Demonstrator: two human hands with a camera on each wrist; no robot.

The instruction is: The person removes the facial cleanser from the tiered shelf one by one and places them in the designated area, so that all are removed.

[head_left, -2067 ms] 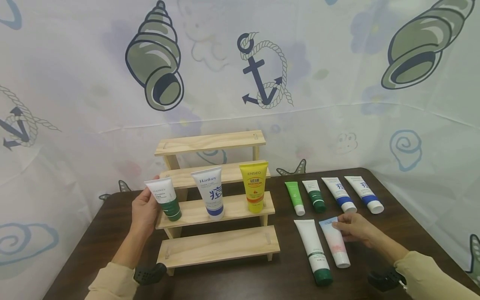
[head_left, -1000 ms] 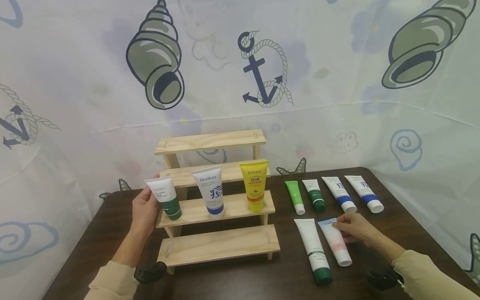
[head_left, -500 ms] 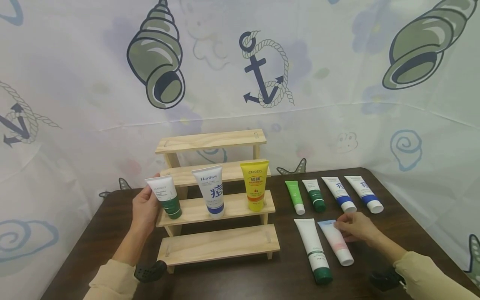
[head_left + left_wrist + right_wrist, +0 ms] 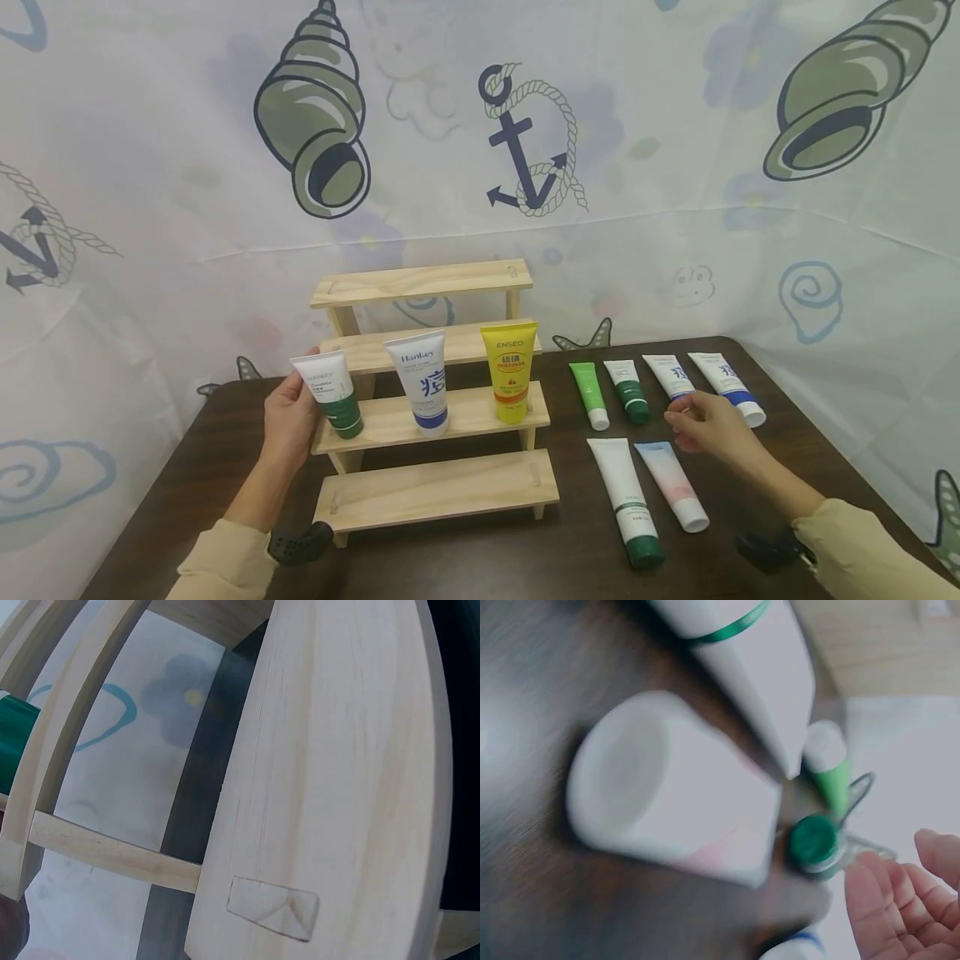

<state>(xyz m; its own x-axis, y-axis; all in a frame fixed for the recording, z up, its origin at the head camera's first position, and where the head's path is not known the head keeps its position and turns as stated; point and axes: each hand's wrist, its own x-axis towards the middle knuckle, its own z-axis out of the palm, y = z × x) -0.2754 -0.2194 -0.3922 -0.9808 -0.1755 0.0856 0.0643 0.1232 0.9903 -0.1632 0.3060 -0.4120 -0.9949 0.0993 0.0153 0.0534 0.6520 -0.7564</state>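
My left hand (image 4: 298,406) grips a white-and-green tube (image 4: 330,392) that stands cap down on the left end of a stepped wooden rack (image 4: 435,492). A white-blue tube (image 4: 420,383) and a yellow tube (image 4: 510,371) stand on the same step. My right hand (image 4: 693,421) hovers with relaxed fingers (image 4: 900,907) and holds nothing, just beyond a pink-blue tube (image 4: 671,485) lying on the table. It partly covers a white-blue tube (image 4: 672,375). The right wrist view is blurred and shows the pink-blue tube (image 4: 667,795) cap first. In the left wrist view only rack planks (image 4: 330,772) appear.
On the dark table (image 4: 187,475) lie a small green tube (image 4: 588,393), a dark-green-capped tube (image 4: 628,390), another white-blue tube (image 4: 727,385) and a long white tube with green cap (image 4: 626,500). A printed cloth backdrop (image 4: 480,125) hangs close behind. The rack's lowest and top two steps are bare.
My right hand has lifted off the pink-blue tube and moved back toward the far row of tubes. The tube stays lying. My left hand keeps its hold.
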